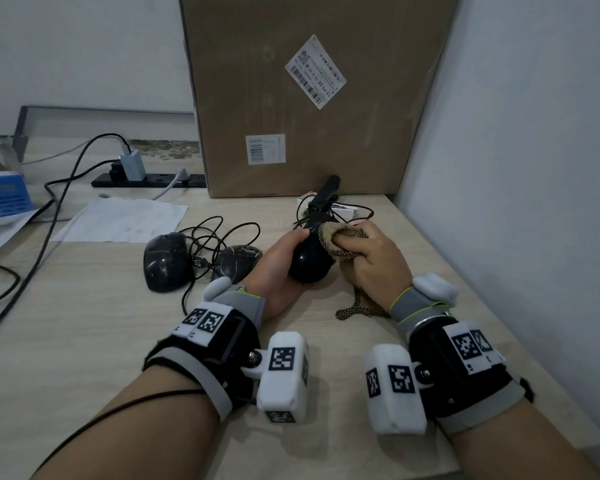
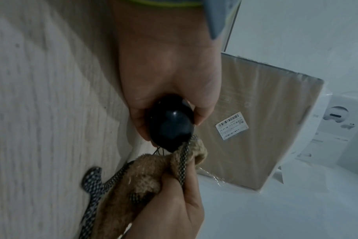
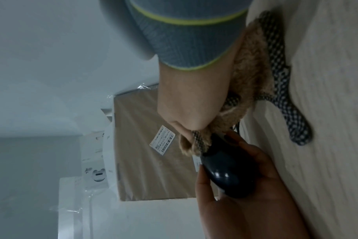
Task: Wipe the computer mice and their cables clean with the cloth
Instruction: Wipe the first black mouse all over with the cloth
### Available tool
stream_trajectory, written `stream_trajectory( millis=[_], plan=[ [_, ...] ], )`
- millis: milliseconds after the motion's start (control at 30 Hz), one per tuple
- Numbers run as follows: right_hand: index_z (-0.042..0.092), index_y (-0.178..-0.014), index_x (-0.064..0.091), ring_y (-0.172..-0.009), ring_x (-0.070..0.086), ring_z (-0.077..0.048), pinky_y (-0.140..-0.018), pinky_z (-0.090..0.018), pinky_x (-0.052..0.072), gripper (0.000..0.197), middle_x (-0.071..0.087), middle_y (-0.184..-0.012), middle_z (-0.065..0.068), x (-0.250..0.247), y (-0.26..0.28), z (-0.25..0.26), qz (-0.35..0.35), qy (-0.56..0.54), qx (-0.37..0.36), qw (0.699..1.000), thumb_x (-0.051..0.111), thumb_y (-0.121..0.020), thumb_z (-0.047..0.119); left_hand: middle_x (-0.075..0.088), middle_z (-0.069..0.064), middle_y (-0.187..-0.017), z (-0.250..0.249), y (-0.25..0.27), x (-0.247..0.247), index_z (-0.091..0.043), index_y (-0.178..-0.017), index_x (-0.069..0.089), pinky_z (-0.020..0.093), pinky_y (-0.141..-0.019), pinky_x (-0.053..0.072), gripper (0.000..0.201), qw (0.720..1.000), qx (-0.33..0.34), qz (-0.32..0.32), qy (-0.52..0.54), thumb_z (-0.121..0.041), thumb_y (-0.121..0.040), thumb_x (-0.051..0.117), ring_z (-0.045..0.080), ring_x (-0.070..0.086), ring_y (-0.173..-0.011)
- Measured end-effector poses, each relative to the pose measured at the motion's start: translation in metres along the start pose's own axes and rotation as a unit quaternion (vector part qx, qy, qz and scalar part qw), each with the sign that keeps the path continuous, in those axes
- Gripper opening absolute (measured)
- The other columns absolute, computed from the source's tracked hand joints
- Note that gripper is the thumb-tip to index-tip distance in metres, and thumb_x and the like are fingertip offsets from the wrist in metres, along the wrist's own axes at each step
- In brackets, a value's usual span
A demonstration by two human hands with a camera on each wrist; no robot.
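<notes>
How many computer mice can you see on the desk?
3. One glossy black mouse is held in the left hand; two dark mice lie on the desk left of it. Others may be hidden.

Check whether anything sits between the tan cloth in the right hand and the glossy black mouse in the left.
Nothing visible does. The right hand presses the tan cloth straight onto the front of the glossy black mouse gripped by the left hand.

Looks like an office or small workroom corner. Pale wood-grain desk against plain white walls, with power strip and plugged charger, loose paper sheet. Labelled cardboard box propped at back.
</notes>
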State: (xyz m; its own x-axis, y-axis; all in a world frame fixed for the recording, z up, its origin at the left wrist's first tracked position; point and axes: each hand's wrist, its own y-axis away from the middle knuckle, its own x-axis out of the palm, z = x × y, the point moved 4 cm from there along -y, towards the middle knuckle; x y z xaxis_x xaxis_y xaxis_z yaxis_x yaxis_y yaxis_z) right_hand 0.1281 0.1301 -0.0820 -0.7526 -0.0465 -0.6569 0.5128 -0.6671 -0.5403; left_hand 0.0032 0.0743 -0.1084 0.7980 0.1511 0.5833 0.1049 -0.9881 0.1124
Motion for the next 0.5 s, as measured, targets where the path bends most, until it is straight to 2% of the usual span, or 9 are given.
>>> stream_trajectory(
  millis=[67,167,233,300,367,400,500],
  plan=[
    [0.025,-0.105,0.069,-0.091,0.054,-0.03,-0.072,-0.033,0.044,0.047,0.051,-0.099,-0.003,-0.004,-0.002,-0.007,-0.015,0.026,0.046,0.998,0.038,-0.073,0.009,0.066,0.016,-0.104,0.0,0.0,0.002,-0.006,-0.118,0.058,0.025,-0.063,0.054,0.035,1.0,-0.008,0.012,-0.008,-0.026,-0.098,0.039,0.027,0.063,-0.087],
    [0.027,-0.11,0.066,-0.087,0.052,-0.03,-0.065,-0.03,0.038,0.054,0.048,-0.102,-0.007,-0.009,-0.002,-0.014,-0.028,0.078,0.089,0.993,0.033,-0.07,0.012,0.067,0.016,-0.104,-0.001,0.001,0.003,-0.006,-0.12,0.057,0.024,-0.064,0.055,0.035,1.0,-0.01,0.021,-0.013,-0.026,-0.098,0.039,0.028,0.064,-0.086],
    [0.025,-0.11,0.067,-0.083,0.05,-0.025,-0.063,-0.028,0.035,0.053,0.047,-0.099,-0.003,-0.012,-0.002,-0.01,-0.054,0.073,0.073,0.993,0.034,-0.071,0.011,0.066,0.016,-0.107,-0.001,0.0,0.002,-0.006,-0.124,0.056,0.026,-0.069,0.055,0.037,1.0,-0.008,0.016,-0.014,-0.027,-0.098,0.039,0.027,0.064,-0.088],
    [0.02,-0.103,0.07,-0.084,0.05,-0.018,-0.066,-0.026,0.035,0.049,0.047,-0.095,0.003,-0.01,-0.001,-0.003,-0.058,0.018,0.028,0.998,0.036,-0.07,0.011,0.066,0.015,-0.107,-0.001,-0.001,0.0,-0.008,-0.122,0.057,0.029,-0.072,0.052,0.036,1.0,-0.005,0.005,-0.013,-0.028,-0.099,0.039,0.026,0.063,-0.089],
    [0.02,-0.101,0.072,-0.09,0.055,-0.022,-0.074,-0.032,0.043,0.046,0.054,-0.096,-0.002,-0.004,0.0,0.002,-0.022,-0.022,0.005,1.0,0.038,-0.07,0.01,0.063,0.016,-0.109,-0.002,-0.001,0.0,-0.009,-0.121,0.057,0.03,-0.071,0.052,0.035,1.0,-0.005,0.004,-0.011,-0.028,-0.098,0.04,0.026,0.061,-0.092],
    [0.021,-0.101,0.071,-0.091,0.055,-0.026,-0.076,-0.035,0.046,0.047,0.055,-0.097,-0.005,-0.003,-0.001,0.0,-0.019,-0.019,0.015,1.0,0.038,-0.07,0.01,0.063,0.017,-0.111,-0.002,-0.001,0.0,-0.009,-0.123,0.056,0.029,-0.069,0.053,0.035,1.0,-0.006,0.008,-0.014,-0.028,-0.098,0.04,0.027,0.061,-0.093],
    [0.025,-0.107,0.069,-0.086,0.053,-0.031,-0.068,-0.036,0.044,0.048,0.047,-0.094,-0.006,-0.01,-0.002,-0.014,-0.047,0.046,0.09,0.994,0.039,-0.076,0.004,0.06,0.02,-0.115,-0.001,0.0,0.003,-0.004,-0.13,0.05,0.027,-0.069,0.054,0.04,0.999,-0.004,0.024,-0.044,-0.025,-0.098,0.039,0.027,0.062,-0.092]
  ],
)
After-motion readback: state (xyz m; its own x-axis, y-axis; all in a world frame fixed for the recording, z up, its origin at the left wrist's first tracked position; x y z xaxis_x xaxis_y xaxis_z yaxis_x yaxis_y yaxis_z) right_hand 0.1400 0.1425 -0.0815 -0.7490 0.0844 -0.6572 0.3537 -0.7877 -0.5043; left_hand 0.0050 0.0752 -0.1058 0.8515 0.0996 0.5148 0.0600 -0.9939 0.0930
